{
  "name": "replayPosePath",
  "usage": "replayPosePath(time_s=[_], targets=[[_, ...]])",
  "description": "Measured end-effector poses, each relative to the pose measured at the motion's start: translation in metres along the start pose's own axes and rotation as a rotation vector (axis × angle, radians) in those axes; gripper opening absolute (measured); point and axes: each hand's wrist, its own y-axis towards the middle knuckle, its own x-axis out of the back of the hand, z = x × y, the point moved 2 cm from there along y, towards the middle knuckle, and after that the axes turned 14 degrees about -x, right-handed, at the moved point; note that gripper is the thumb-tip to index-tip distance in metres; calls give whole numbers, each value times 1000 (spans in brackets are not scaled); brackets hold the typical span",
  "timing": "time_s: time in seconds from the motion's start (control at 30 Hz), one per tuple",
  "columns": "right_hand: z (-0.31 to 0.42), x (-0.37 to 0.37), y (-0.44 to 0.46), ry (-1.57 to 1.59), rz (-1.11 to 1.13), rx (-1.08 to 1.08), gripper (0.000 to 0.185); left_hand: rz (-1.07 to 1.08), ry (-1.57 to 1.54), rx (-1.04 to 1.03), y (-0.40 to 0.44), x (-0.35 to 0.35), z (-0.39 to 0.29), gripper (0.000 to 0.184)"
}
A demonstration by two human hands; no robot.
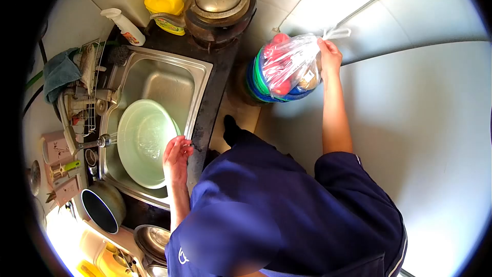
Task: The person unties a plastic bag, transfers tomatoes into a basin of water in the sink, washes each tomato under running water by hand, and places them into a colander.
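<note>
Dark countertop [221, 72] borders the sink [171, 79]; I see the hands apart: left hand [177, 155] loose by its basin [142, 141], right hand [330, 55] clamping a plastic bag [294, 64] (partly red inside) farther right.

navy short-sleeved top [307, 200]; white piping [405, 241]; white curved mark [183, 256]; black footwear [231, 127], perhaps a sock

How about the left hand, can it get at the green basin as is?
Likely yes: the left hand is right by the rim of the basin, with nothing seen in its fingers and nothing visible in between.
</note>
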Motion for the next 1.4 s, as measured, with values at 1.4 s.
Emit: replayPosePath(time_s=[1.4], targets=[[39, -36, -20, -657, 167, 417, 6, 633, 622, -720, 161, -339, 83, 9]])
